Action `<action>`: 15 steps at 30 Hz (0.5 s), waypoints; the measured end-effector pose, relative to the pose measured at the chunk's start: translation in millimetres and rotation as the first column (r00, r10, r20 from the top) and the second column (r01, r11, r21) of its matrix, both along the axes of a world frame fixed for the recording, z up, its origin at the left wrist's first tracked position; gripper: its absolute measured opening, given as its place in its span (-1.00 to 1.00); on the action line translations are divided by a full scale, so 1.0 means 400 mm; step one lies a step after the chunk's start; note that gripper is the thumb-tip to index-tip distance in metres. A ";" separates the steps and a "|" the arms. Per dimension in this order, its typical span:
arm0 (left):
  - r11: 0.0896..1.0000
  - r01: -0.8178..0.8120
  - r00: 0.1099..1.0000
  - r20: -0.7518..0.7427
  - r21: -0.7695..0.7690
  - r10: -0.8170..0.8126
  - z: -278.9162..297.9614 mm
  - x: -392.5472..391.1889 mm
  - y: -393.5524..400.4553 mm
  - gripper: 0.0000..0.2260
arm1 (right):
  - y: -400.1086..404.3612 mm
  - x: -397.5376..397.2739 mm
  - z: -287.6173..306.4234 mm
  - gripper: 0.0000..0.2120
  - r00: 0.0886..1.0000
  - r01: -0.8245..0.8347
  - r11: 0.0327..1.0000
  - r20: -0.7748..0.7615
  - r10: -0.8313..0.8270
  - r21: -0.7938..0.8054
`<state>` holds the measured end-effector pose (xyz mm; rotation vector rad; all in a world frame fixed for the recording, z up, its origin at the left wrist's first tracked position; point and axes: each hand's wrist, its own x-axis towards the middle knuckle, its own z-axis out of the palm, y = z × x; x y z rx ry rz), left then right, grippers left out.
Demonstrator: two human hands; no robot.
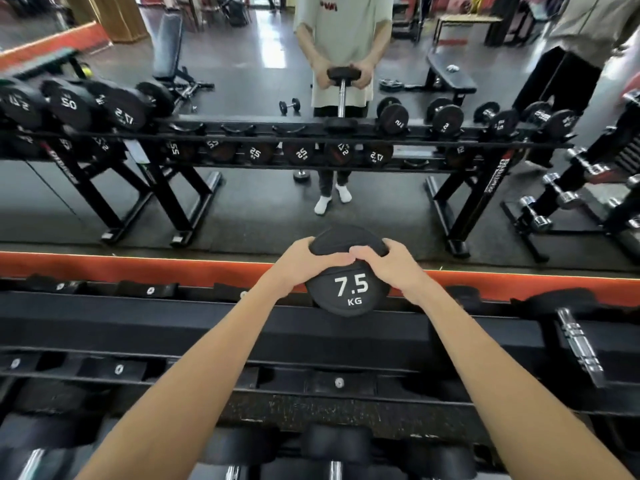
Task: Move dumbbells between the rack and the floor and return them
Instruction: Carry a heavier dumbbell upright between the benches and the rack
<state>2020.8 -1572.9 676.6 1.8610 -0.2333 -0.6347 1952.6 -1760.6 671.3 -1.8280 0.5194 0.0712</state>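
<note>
while both my arms reach forward, my left hand (304, 259) and right hand (382, 263) are wrapped tight around the top head of a black rubber dumbbell (348, 289) (marked 7.5 kg), standing on end over the upper tier of the black steel rack (138, 327) before a mirror (242, 209).

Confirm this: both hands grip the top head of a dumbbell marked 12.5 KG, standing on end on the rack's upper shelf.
Wrong on the weight. The head view shows the dumbbell marked 7.5 KG. The rest holds: left hand and right hand grip its top head, on end on the rack.
</note>
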 end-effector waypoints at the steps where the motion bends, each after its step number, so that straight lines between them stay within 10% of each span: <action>1: 1.000 -0.009 1.000 0.009 0.002 0.009 -0.009 -0.011 0.007 -0.51 | 0.000 -0.014 0.003 -0.58 0.999 -0.052 0.999 0.000 0.052 0.000; 15: 0.976 0.069 0.930 0.341 0.205 -0.138 -0.087 -0.174 0.073 -0.53 | -0.007 -0.168 -0.050 -0.42 0.890 -0.426 0.838 0.009 0.456 -0.340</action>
